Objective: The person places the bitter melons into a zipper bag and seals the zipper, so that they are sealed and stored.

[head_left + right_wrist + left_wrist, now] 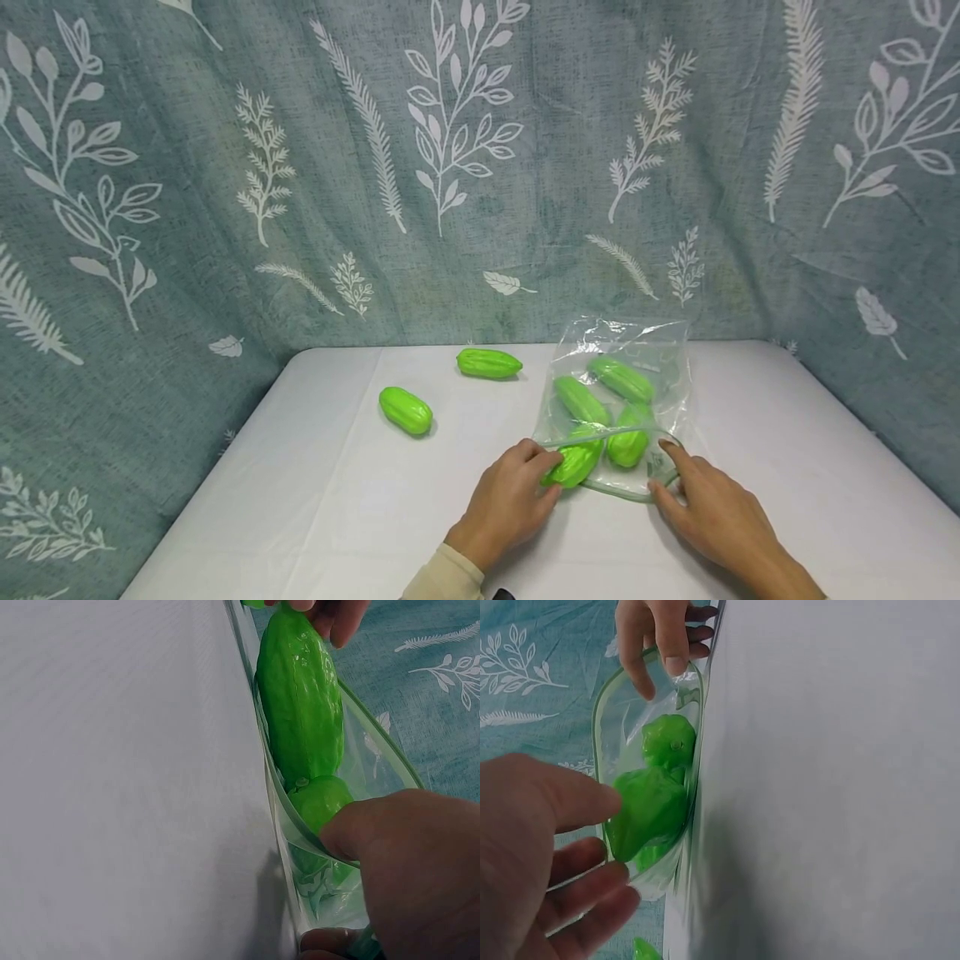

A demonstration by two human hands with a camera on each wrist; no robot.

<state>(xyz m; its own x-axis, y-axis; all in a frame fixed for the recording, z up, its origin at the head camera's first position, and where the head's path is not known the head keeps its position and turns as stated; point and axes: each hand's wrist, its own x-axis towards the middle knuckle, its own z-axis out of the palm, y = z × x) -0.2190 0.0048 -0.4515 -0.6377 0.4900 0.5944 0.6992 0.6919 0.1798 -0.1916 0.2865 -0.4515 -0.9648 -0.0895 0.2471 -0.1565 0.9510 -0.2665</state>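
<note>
A clear zip bag (670, 383) with a green rim lies on the table, its mouth towards me and spread apart. Bright green ribbed gourds (622, 379) lie inside it. Another green ribbed gourd (576, 461) sits in the mouth at the left, and my left hand (513, 496) holds its near end between thumb and fingers. That gourd (649, 810) is partly past the rim in the left wrist view. At the right end of the mouth, my right hand (712, 508) grips the rim, thumb (349, 832) against the green edge in the right wrist view.
Two more green gourds lie loose on the white table (337, 500): one gourd (406, 410) to the left, another gourd (489, 363) near the back edge. Behind the table hangs a blue-green leaf-print curtain (480, 275).
</note>
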